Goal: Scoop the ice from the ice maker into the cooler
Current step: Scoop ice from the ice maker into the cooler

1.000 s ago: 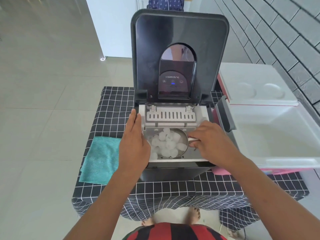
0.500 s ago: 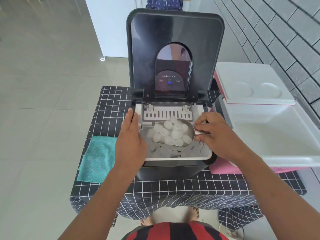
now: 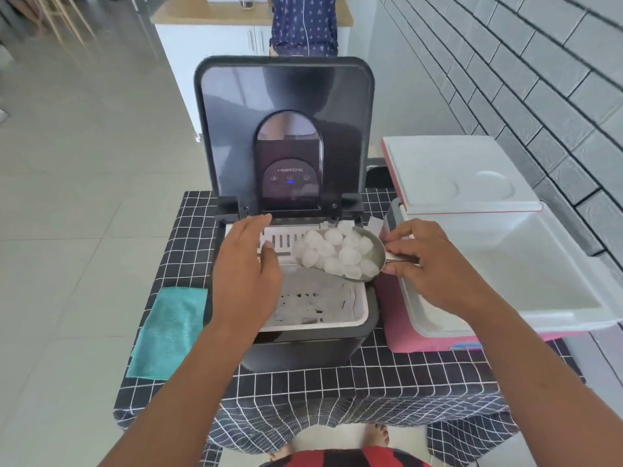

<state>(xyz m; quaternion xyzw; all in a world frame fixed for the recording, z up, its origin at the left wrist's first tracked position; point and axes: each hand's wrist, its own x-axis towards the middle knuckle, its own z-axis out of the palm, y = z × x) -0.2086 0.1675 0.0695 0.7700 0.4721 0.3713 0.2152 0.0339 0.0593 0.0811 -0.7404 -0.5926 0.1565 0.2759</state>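
Both hands are over the ice maker (image 3: 303, 338), which stands on a worktop (image 3: 371, 375) covered by a black cloth with a white grid. Right hand (image 3: 435, 264) pinches the handle of a metal scoop (image 3: 372, 251), fingers curled round it. The scoop is heaped with rounded pieces of ice (image 3: 337, 252) and hangs above the right rear part of the white ice basket (image 3: 354, 318), its bowl pointing left and its handle toward the cooler (image 3: 505, 288). Left hand (image 3: 246, 271) lies flat with straight fingers along the left edge of the ice maker's opening, fingertips reaching toward the slotted white tray at the back. The basket below the scoop looks nearly bare, with only small dark openings visible in its floor. The ice maker's dark lid (image 3: 283, 106) stands upright, its control panel showing a small blue light. The cooler sits just beside the ice maker on the right, pink outside and white inside, open, its white lid (image 3: 448, 170) tilted back toward the grey brick wall. A teal cloth (image 3: 168, 332) lies on the left end of the worktop, overhanging its edge.
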